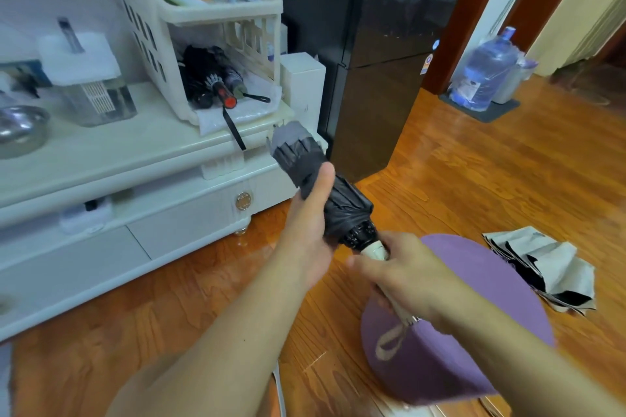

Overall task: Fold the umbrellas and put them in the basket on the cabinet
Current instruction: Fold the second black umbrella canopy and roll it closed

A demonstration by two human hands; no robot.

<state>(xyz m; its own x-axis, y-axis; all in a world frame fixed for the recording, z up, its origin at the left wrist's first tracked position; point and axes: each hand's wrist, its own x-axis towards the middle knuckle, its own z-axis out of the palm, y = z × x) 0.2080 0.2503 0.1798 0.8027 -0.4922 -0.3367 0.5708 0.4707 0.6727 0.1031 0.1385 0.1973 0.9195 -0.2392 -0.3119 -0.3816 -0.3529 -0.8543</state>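
We've got the collapsed black folding umbrella with the grey tip and cream handle [325, 193] held up in the air in front of the right front corner of the glossy white low cabinet [111, 159], tip pointing up toward that corner. Our left hand [311, 227] is wrapped around the bunched black canopy about halfway along, thumb lying flat up the fabric. Our right hand [403, 267] is curled around the cream handle at the lower end, and the cream wrist loop dangles below it.

The cream slatted plastic basket [189, 27] sits on the cabinet top toward its right end, lying on its side with the open mouth facing us. Inside it are already a couple of folded dark umbrellas, one with a red button on its handle [216, 78], and a black strap from them hangs out over the cabinet's front edge.

Down on the orange wooden floor [474, 162], a round purple cushion [467, 315] lies right under our right hand, and a crumpled beige-and-black unfolded umbrella [545, 267] lies just beside the cushion's right edge. A tall black fridge [366, 44] stands against the cabinet's right end, and a blue water jug [487, 71] stands farther back by the doorway.
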